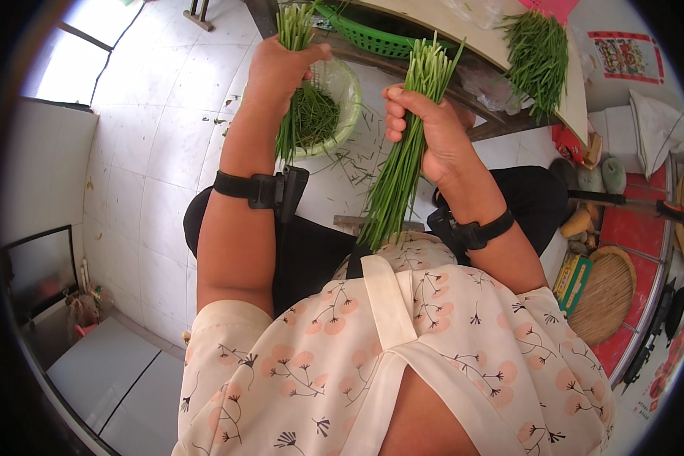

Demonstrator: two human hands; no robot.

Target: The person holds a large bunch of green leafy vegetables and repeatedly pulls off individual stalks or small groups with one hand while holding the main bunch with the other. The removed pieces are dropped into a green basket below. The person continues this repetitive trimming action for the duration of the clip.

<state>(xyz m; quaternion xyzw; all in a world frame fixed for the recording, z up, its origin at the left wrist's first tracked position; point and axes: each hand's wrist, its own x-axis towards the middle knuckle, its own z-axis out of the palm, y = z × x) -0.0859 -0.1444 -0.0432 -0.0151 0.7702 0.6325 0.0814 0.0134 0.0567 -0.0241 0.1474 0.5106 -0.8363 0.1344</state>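
Note:
My left hand (276, 74) is closed around a smaller bunch of garlic chives (288, 128), pale stem ends up and green leaves hanging down. Just below and beside it stands a light green plastic basket (350, 111) with a clear liner, holding loose chive trimmings (318, 118). In my right hand (433, 122) is a thicker bunch of garlic chives (396, 176). Its pale stems point away from me and its leaf tips reach down to my lap. Both fists are apart from each other, above the floor.
A wooden table (416, 17) is ahead, with another pile of chives (538, 60) on its right end. A green perforated plastic basket (370, 37) sits at the table's near side. Chive scraps (353, 165) litter the tiled floor. A round woven tray (601, 296) lies at right.

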